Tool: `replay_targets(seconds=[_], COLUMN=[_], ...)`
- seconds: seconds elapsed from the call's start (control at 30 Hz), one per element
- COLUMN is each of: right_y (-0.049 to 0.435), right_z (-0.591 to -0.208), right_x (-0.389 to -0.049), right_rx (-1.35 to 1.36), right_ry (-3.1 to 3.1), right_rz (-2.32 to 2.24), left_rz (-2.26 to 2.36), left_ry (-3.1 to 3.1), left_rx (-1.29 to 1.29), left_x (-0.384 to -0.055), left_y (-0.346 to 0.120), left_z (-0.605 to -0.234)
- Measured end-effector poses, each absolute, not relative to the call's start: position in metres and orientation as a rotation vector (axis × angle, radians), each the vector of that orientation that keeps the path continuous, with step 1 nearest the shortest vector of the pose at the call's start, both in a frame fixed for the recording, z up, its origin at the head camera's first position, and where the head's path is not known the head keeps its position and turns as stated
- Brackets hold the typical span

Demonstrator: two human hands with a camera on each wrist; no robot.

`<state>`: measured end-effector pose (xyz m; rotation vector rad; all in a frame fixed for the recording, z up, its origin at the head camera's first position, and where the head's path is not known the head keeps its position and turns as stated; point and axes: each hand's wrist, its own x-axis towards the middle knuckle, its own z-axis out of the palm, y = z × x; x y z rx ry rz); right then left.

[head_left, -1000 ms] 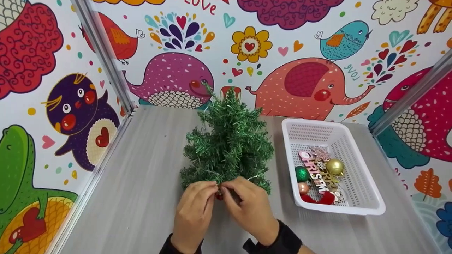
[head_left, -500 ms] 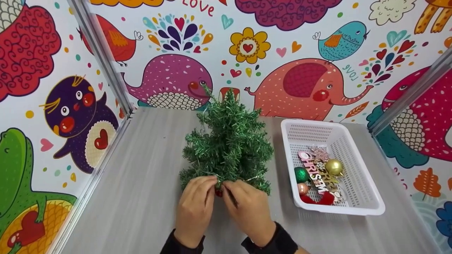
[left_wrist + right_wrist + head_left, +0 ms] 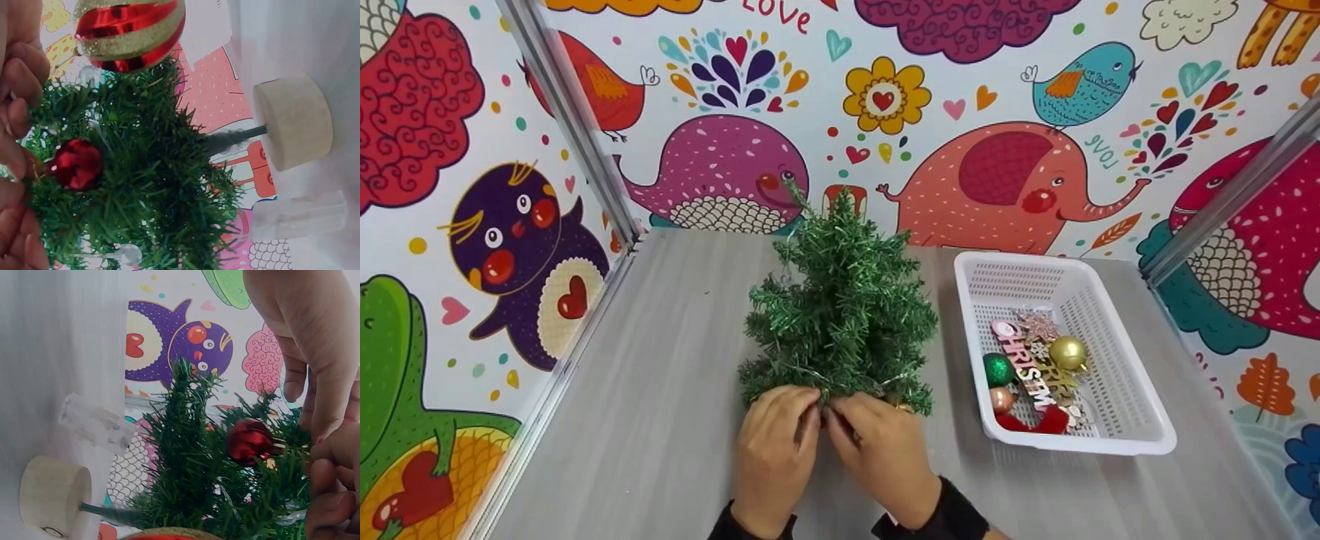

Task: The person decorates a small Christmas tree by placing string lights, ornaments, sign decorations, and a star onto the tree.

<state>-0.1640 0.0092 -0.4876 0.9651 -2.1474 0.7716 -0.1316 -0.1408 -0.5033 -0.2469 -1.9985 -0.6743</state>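
Observation:
A small green Christmas tree point(image 3: 840, 307) stands on the grey table, on a round wooden base point(image 3: 295, 124). My left hand point(image 3: 780, 454) and right hand point(image 3: 885, 454) meet at its front lower branches, fingertips together. Between them a small shiny red bauble point(image 3: 79, 165) hangs against the branches, and their fingers pinch at its thin gold loop point(image 3: 38, 169). In the head view the hands hide most of this bauble. Beside the right hand hangs a larger red ball with gold glitter stripes point(image 3: 132, 36). A string of clear lights point(image 3: 128, 254) runs through the branches.
Right of the tree, a white plastic basket point(image 3: 1132, 375) holds a gold ball point(image 3: 1068, 352), a green ball point(image 3: 999, 369), a Christmas sign point(image 3: 1024, 364) and other ornaments. A clear plastic box point(image 3: 95, 424) stands beside the base. Printed panels wall the table's back and sides.
Both hands stay at the front branches with small finger movements. The red bauble, visible below the fingers earlier in the head view, is now nearly hidden. The view has shifted slightly.

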Motion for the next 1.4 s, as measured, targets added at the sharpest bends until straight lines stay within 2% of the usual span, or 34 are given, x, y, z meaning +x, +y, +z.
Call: replay_targets(seconds=[0.4, 0.63, 0.73, 0.93, 1.1, 1.23, 1.4], right_y=[0.019, 0.071, 0.111, 0.201, 0.263, 0.293, 0.312], right_z=[-0.485, -0.461, -0.447, -0.433, -0.454, -0.489, -0.526], right_x=[-0.166, -0.191, -0.216, -0.279, -0.328, -0.354, -0.364], right_rx=[1.003, 1.023, 0.897, 0.378, 0.089, 0.059, 0.104], right_ry=[-2.135, -2.036, -2.062, -2.415, -2.789, -3.047, -3.25], right_rz=[0.897, 1.053, 1.067, 0.933, 0.847, 0.707, 0.607], left_rz=[-0.712, -0.751, -0.744, -0.649, -0.641, -0.654, -0.675], left_ry=[-2.018, -2.027, -2.026, -1.967, -1.952, -1.959, -1.963], left_rx=[-0.246, -0.253, -0.251, -0.281, -0.295, -0.282, -0.255], left_x=[-0.132, -0.131, -0.129, -0.13, -0.131, -0.128, -0.125], left_y=[-0.139, -0.14, -0.142, -0.147, -0.148, -0.147, -0.146], left_z=[-0.502, -0.499, -0.499, -0.5, -0.501, -0.501, -0.499])
